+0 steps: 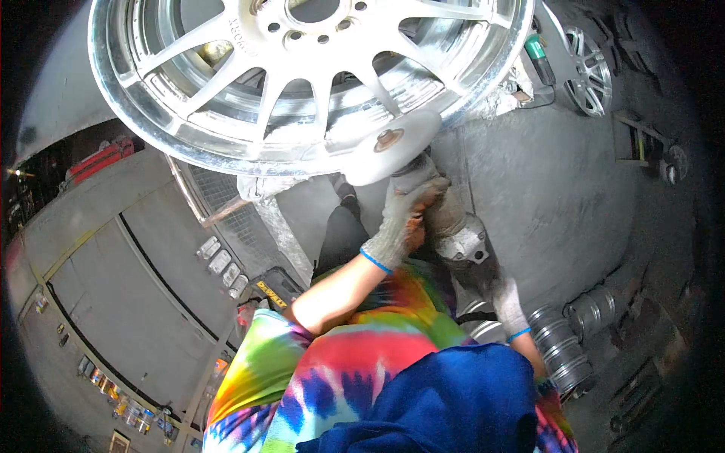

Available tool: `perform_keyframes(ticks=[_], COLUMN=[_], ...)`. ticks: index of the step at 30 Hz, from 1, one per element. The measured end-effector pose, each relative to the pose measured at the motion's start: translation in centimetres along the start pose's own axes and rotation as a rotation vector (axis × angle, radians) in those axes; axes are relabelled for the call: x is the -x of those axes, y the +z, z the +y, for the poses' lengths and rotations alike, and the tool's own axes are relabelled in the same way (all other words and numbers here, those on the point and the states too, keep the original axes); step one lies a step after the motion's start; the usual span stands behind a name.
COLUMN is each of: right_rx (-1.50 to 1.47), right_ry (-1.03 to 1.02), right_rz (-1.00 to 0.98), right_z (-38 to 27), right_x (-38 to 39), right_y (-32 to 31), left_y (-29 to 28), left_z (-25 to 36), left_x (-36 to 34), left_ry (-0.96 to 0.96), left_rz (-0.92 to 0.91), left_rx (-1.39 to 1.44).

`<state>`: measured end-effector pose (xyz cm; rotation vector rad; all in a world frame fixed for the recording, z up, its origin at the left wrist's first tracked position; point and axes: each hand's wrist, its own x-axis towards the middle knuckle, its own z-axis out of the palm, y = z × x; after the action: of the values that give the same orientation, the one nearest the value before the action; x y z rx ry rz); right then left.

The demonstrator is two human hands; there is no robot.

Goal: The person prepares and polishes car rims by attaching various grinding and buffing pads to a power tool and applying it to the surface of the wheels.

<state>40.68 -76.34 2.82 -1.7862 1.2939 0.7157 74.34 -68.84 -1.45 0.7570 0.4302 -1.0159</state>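
A large silver alloy wheel (321,102) with several spokes fills the top of the view, on a support mostly hidden beneath it. I hold a grimy angle polisher (445,211), its white buffing disc (404,147) against or just over the wheel's near rim; the disc is blurred. My left hand (404,219), in a grey knit glove with stained fingers, wraps round the tool's neck just behind the disc. Farther back, my right hand (507,298), also gloved, is closed round the rear of the tool; its fingers are partly hidden.
Another spoked wheel (589,72) leans at the upper right, near a green and black power tool (538,57). Silver wheel barrels (559,347) stand at lower right. At left are a black and yellow case (278,291), small silver blocks (220,262) and several bottles (132,414).
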Motion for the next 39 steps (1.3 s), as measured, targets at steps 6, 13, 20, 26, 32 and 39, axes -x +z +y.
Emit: perform_keyframes(ticks=[6, 13, 20, 26, 32, 39], right_rx=[-0.194, -0.297, -0.311, -0.240, -0.513, -0.656], right_ry=[-0.053, -0.020, 0.054, 0.030, 0.171, 0.192], right_rz=[0.091, 0.000, 0.071, 0.050, -0.073, -0.124], right_z=[-1.6, -3.0, 1.8, -2.9, -9.4, -11.8], right_x=[-1.7, -2.2, 0.7, 3.3, 4.7, 4.9], right_y=[-9.5, -11.9, -2.1, 5.6, 12.6, 15.4], left_y=[2.0, 4.1, 0.6, -1.7, -5.8, -5.3], left_z=[-5.0, -4.1, -2.6, 3.1, 7.0, 8.5], left_x=[-2.0, -2.2, -0.4, 1.5, 1.5, 3.0], left_ry=[0.065, 0.031, -0.054, -0.060, 0.016, -0.057], left_rz=[-0.109, -0.095, -0.101, 0.058, -0.294, -0.189], left_rx=[0.130, 0.124, 0.185, -0.025, -0.356, -0.303])
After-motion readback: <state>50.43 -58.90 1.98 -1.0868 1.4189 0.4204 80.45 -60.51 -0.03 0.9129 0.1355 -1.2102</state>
